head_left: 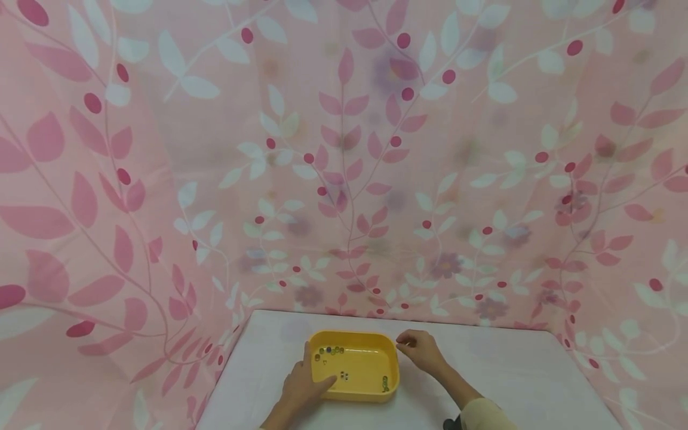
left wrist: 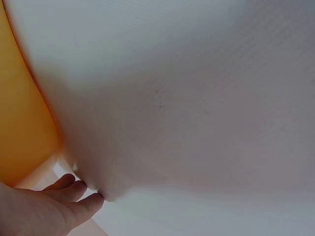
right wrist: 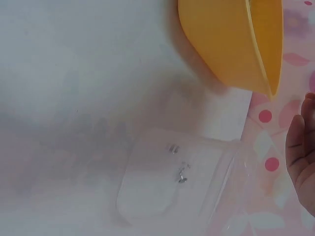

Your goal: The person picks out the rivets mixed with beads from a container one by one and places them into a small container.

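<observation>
A yellow tray (head_left: 371, 396) with rounded corners holds several small glass marbles. My left hand (head_left: 302, 385) holds its near left corner, thumb over the front rim and fingers outside the left wall. In the left wrist view the fingertips (left wrist: 81, 204) reach down beside the tray's outer side. My right hand (head_left: 421, 351) is at the far right corner of the tray with its fingers bent toward the thumb; I cannot tell whether it pinches something small. Below it, in the right wrist view, stands a clear plastic container (right wrist: 147, 191) with a few small shiny pieces inside.
Green and amber marbles (head_left: 332, 351), with a blue one among them, lie along the tray's far left. Clear ones lie near my left thumb, and green ones (head_left: 384, 384) at the right end. The white table (head_left: 473, 352) meets a pink leaf-patterned curtain (head_left: 344, 179) behind.
</observation>
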A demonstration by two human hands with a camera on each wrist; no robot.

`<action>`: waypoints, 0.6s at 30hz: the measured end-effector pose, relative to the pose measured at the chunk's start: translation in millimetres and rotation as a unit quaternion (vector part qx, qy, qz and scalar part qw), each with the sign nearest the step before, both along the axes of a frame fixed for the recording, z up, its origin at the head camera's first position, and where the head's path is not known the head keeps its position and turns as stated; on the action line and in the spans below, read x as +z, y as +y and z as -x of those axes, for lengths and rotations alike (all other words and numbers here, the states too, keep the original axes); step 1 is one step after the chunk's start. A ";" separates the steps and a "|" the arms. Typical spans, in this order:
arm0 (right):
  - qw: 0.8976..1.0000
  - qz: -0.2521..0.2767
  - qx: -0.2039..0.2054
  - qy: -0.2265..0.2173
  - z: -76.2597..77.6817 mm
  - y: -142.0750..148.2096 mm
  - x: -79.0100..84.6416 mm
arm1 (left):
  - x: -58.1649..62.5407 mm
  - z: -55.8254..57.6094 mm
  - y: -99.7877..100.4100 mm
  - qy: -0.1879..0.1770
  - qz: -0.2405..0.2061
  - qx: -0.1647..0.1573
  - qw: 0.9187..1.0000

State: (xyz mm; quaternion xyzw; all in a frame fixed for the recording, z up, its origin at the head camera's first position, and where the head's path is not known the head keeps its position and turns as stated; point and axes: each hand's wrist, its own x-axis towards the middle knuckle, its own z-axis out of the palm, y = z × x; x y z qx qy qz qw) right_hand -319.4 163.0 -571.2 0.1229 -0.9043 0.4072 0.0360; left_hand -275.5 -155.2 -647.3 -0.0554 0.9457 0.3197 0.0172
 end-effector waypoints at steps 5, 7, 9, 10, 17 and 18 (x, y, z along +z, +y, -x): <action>1.000 0.002 -0.010 0.004 0.5 8.8 -1.7 | 2.0 0.7 -0.7 -0.003 -0.003 0.001 1.000; 1.000 0.007 -0.011 -0.005 0.5 12.6 -1.2 | 2.8 1.5 -0.5 -0.004 -0.003 0.002 1.000; 1.000 0.012 -0.016 -0.014 -0.1 15.7 -0.3 | 3.1 1.7 -0.5 -0.003 -0.003 0.002 1.000; 1.000 0.010 -0.021 -0.016 -0.4 17.2 -0.2 | 3.2 1.6 -0.5 -0.003 -0.003 0.002 1.000; 0.999 -0.005 -0.049 0.002 -5.0 28.0 -0.2 | 3.3 -1.9 -0.6 0.005 -0.010 -0.005 1.000; 0.999 -0.005 -0.048 0.006 -5.8 29.5 -0.1 | 3.5 -2.4 -0.6 0.007 -0.012 -0.006 1.000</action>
